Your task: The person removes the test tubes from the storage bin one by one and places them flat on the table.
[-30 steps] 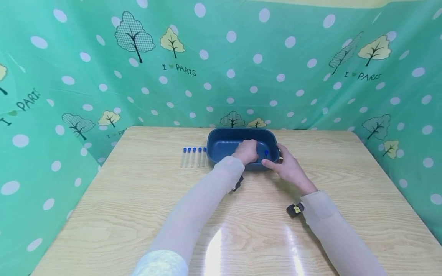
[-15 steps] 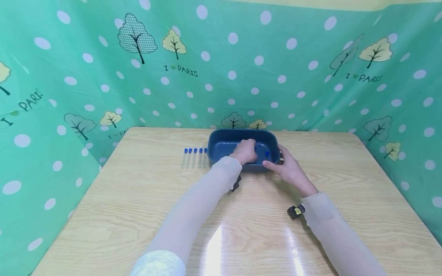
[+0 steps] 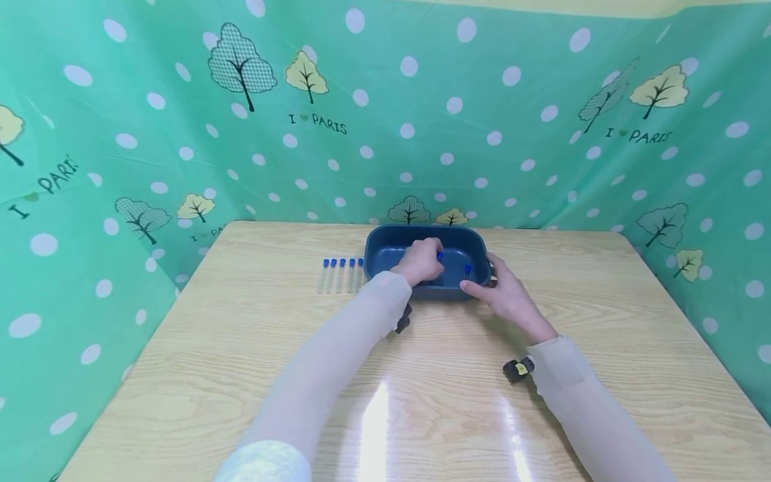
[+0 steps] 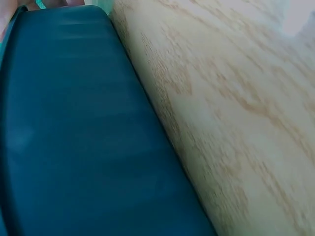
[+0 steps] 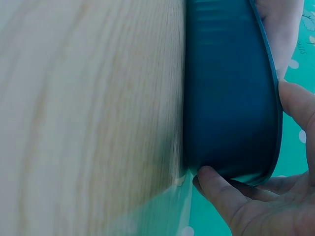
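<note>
A dark blue plastic basin [image 3: 385, 292] stands toward the back of the table. My left hand [image 3: 421, 260] reaches over its front rim with curled fingers and appears to pinch a blue-capped test tube [image 3: 440, 256], of which only the cap shows. Another blue-capped test tube [image 3: 467, 270] is inside the basin at its right end. My right hand [image 3: 502, 291] grips the basin's right end, thumb at the rim and fingers around the outer wall, as the right wrist view shows. Left of the basin lies a row of several clear test tubes [image 3: 340, 276] with blue caps.
The wood-grain table [image 3: 241, 361] reaches back to a green dotted curtain [image 3: 361, 107] with printed trees. The rightmost tubes of the row lie close to the basin's left side. Small black cameras sit at both wrists.
My left hand has shifted slightly left and up in the basin, and the blue cap by its fingers has come along and shows more clearly. The right hand stays at the basin's end.
</note>
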A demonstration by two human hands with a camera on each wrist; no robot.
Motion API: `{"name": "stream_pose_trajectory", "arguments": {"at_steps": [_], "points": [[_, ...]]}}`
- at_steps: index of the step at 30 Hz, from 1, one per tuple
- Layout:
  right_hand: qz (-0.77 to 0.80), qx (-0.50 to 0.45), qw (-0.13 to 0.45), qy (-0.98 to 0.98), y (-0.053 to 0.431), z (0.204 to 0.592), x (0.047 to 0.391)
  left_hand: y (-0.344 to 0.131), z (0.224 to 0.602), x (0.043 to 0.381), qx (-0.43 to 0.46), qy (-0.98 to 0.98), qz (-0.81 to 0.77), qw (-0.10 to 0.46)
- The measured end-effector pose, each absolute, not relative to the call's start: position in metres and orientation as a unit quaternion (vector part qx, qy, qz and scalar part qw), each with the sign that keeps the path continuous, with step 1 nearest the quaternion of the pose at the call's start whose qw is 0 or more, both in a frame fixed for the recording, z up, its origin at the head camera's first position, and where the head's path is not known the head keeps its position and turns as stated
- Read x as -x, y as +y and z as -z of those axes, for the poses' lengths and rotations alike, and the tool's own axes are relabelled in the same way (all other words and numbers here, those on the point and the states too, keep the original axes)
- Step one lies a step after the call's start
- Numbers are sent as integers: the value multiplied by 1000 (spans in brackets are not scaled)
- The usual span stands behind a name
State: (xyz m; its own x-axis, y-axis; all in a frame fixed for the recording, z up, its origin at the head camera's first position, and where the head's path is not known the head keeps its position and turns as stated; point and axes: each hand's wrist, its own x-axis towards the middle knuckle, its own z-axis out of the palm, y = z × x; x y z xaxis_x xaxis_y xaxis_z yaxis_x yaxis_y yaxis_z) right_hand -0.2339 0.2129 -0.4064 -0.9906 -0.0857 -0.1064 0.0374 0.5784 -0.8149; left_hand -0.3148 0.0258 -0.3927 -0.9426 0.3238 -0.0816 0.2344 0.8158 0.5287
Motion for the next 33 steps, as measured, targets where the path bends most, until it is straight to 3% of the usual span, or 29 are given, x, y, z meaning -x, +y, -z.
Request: {"name": "stream_pose_trajectory", "arguments": {"at_steps": [33], "points": [[454,13,69,888,213,406,233,6,361,291,-198,943,-266,42]]}}
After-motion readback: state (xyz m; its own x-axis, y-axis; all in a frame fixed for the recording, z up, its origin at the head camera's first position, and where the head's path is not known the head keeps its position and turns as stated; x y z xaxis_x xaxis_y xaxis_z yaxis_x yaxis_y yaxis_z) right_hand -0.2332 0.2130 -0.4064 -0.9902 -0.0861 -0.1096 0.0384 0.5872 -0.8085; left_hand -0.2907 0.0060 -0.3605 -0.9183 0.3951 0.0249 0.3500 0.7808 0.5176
